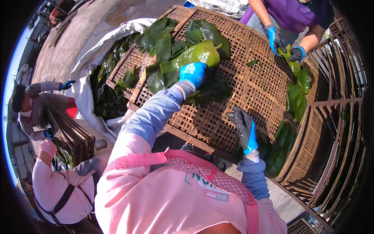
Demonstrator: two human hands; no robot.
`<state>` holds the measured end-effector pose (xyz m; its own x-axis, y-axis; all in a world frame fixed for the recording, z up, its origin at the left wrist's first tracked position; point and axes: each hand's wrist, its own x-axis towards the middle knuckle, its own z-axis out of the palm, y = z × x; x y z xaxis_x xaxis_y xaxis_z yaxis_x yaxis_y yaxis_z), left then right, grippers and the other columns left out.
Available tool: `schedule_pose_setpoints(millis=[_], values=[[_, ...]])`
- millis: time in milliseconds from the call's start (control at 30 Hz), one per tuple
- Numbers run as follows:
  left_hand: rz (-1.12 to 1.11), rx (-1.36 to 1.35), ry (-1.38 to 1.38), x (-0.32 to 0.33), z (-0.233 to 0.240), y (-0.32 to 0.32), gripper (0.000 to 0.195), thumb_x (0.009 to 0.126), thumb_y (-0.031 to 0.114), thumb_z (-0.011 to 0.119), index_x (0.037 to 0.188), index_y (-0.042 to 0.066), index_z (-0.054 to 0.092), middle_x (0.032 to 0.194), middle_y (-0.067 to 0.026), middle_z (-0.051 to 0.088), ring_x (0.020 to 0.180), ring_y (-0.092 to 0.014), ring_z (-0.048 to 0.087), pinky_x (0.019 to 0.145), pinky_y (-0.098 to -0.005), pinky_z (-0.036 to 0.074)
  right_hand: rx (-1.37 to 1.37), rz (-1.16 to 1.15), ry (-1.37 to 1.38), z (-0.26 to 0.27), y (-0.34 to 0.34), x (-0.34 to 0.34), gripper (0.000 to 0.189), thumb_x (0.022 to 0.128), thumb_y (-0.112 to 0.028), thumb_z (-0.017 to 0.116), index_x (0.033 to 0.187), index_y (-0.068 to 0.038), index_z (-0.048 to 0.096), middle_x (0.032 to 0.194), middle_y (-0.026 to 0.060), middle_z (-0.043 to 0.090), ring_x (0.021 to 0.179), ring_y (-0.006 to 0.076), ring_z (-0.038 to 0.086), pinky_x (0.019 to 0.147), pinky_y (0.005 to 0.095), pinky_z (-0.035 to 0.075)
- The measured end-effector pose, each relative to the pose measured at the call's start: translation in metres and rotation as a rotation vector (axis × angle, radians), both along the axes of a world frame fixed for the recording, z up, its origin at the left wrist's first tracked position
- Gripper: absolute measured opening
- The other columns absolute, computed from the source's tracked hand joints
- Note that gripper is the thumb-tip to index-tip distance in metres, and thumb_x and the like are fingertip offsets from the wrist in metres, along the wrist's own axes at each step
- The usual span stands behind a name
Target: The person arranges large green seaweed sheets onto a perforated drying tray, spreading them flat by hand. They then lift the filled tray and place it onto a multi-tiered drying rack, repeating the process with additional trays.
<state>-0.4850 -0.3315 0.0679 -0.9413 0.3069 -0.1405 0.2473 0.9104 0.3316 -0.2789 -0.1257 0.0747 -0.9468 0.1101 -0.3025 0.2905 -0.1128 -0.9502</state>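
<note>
My left hand, in a blue and dark coated glove, reaches onto a pile of wet seaweed blades on a woven lattice rack. Its fingers are hidden beneath the glove's back, so its grip cannot be made out. Just above it lies a shiny yellow-green seaweed blade. Darker green blades spread behind and below. My right hand, gloved alike, hovers over the near part of the woven rack with nothing visible in it. A thin seaweed strip lies mid-rack, and flat blades line the right side.
A white sack full of dark seaweed stands left of the rack. Across the rack a co-worker's gloved hands hold a green blade. Two people with stacked frames are at the left. Slatted racks stand at the right.
</note>
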Motion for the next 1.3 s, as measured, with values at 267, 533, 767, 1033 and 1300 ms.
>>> schedule_pose_setpoints(millis=[267,533,767,1033,1300], values=[[-0.157,0.409,-0.280,0.134,-0.025,0.050,0.030,0.088,0.024,0.064,0.115,0.011,0.065,0.104,-0.0147,0.069,0.096,-0.032,0.067,0.083,-0.0402,0.052,-0.217,-0.301,-0.172,-0.074,-0.013,-0.103,0.055,0.088,-0.030,0.072,0.132,-0.003,0.053,0.126,0.0092,0.060,0.107,0.0206,0.059,0.093,0.0359,0.048],[0.089,1.015,-0.297,0.155,-0.022,0.013,0.033,0.097,0.025,0.061,0.116,-0.002,0.061,0.099,-0.0084,0.069,0.089,-0.014,0.062,0.082,-0.0296,0.049,1.164,0.213,-0.121,0.038,0.046,-0.089,0.052,0.095,-0.047,0.054,0.127,-0.006,0.059,0.108,0.0159,0.069,0.086,0.0309,0.068,0.076,0.0428,0.052],[0.310,1.395,-0.404,0.160,-0.003,0.029,0.029,0.096,0.017,0.062,0.117,-0.003,0.060,0.105,-0.0049,0.066,0.093,-0.011,0.059,0.085,-0.0269,0.048,0.124,0.234,0.254,0.070,0.016,-0.142,0.039,0.092,-0.023,0.067,0.122,0.001,0.061,0.110,0.0067,0.069,0.094,0.0134,0.063,0.086,0.0322,0.052],[0.535,1.376,-0.341,0.197,-0.032,-0.034,0.036,0.097,0.027,0.061,0.120,-0.001,0.059,0.104,-0.0036,0.065,0.092,-0.012,0.058,0.084,-0.0274,0.048,1.114,0.324,0.236,0.061,-0.006,-0.213,0.035,0.089,-0.029,0.063,0.123,-0.017,0.064,0.114,0.0123,0.067,0.104,0.0316,0.065,0.089,0.0419,0.050],[0.440,1.445,-0.184,0.155,0.021,-0.060,0.057,0.094,0.022,0.065,0.140,-0.001,0.041,0.132,-0.0157,0.055,0.119,-0.020,0.055,0.099,-0.0322,0.045,0.074,0.489,0.080,0.117,-0.021,-0.200,0.031,0.088,-0.012,0.068,0.115,0.001,0.066,0.099,0.0076,0.070,0.083,0.0144,0.065,0.075,0.0293,0.053]])
